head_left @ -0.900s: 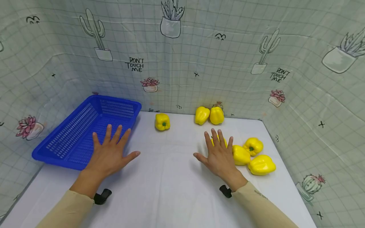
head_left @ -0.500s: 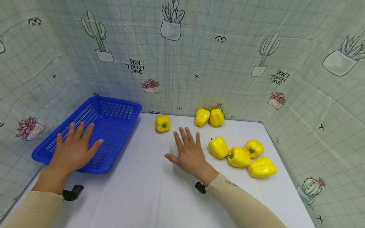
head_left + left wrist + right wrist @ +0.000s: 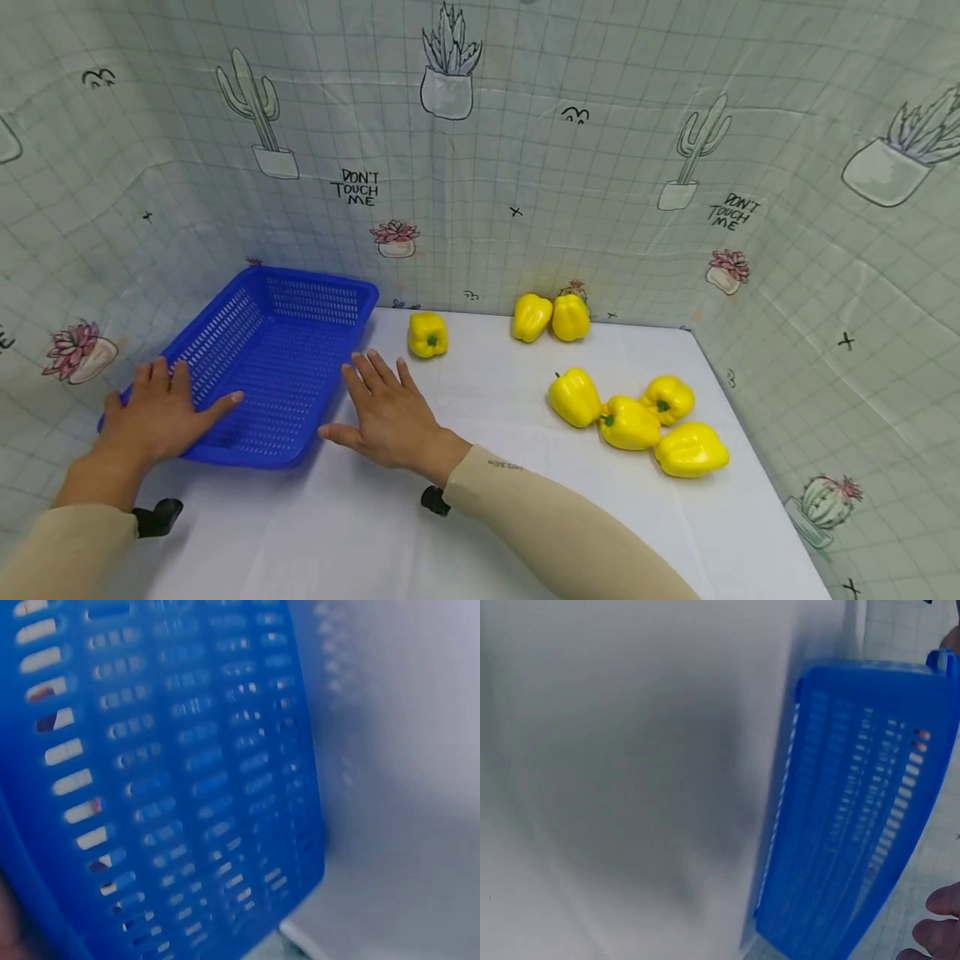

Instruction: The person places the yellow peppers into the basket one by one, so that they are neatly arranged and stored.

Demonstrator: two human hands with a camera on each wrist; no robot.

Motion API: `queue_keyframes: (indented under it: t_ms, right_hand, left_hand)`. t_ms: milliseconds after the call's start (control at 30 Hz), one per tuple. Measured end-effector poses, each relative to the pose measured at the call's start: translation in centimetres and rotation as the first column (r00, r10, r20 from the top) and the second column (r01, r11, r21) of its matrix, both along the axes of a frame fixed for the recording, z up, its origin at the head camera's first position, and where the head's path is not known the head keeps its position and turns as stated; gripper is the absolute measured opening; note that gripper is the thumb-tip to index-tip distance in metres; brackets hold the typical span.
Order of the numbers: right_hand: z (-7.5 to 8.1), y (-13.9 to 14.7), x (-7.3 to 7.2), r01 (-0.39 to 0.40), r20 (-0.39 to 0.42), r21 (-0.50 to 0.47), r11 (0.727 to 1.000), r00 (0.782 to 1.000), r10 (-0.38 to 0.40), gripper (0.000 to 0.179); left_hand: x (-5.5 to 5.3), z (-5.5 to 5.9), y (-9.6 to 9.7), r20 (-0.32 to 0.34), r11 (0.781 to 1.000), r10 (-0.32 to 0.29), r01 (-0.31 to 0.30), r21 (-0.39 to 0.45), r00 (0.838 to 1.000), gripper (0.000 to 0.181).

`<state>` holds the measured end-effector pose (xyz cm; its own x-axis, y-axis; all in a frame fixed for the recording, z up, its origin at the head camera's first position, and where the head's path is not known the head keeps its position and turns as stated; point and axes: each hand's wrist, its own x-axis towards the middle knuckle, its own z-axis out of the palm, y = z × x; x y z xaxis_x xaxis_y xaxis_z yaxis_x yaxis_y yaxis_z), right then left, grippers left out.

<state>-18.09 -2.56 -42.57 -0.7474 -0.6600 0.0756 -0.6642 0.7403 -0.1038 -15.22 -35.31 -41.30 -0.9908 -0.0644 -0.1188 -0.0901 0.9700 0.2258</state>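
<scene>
A blue plastic basket point(image 3: 255, 451) with slotted walls stands on the left of the white table. My left hand point(image 3: 150, 417) is at its front-left corner, fingers extended over the left rim and thumb spread; whether it touches the rim, I cannot tell. My right hand point(image 3: 393, 421) is close to the basket's right side, palm down, fingers straight, holding nothing. The basket's slotted wall point(image 3: 161, 832) fills much of the left wrist view. In the right wrist view the basket side point(image 3: 855, 787) shows with some fingertips point(image 3: 937, 930) at the right edge.
A yellow bell pepper point(image 3: 428, 334) sits behind my right hand. Two more, a left pepper point(image 3: 532, 317) and a right pepper point(image 3: 571, 317), stand against the back cloth point(image 3: 480, 167). Several others, including a front pepper point(image 3: 692, 450), cluster at the right of the table point(image 3: 495, 517).
Both hands have moved left: the left one from over the basket's front to its left corner, the right one from beside the pepper cluster to the basket's right side. Basket and peppers stay put.
</scene>
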Motion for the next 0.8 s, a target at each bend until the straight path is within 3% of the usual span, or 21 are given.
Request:
queue_keyframes:
  t_ms: [200, 333, 567, 800]
  right_hand:
    - [-0.2, 0.7, 0.2, -0.007, 0.045, -0.056, 0.998, 0.999, 0.009, 0.088]
    - [-0.4, 2.4, 0.4, 0.033, 0.061, -0.076, 0.997, 0.998, -0.028, 0.088]
    - [-0.7, 7.6, 0.6, 0.149, 0.146, -0.126, 0.981, 0.981, -0.131, 0.089]
    - [-0.6, 13.4, 1.3, 0.225, 0.2, -0.155, 0.962, 0.961, -0.193, 0.089]
  left_hand:
    - [0.1, -0.4, 5.7, -0.033, 0.999, 0.021, -0.02, 0.035, 0.999, 0.12]
    - [0.1, -0.3, 9.7, -0.06, 0.999, 0.013, -0.01, 0.048, 0.998, 0.116]
    - [0.6, -0.2, 15.4, -0.077, 0.999, -0.031, 0.034, 0.037, 0.997, 0.113]
    - [1.9, 0.0, 19.7, -0.102, 0.993, -0.109, 0.113, 0.034, 0.989, 0.111]
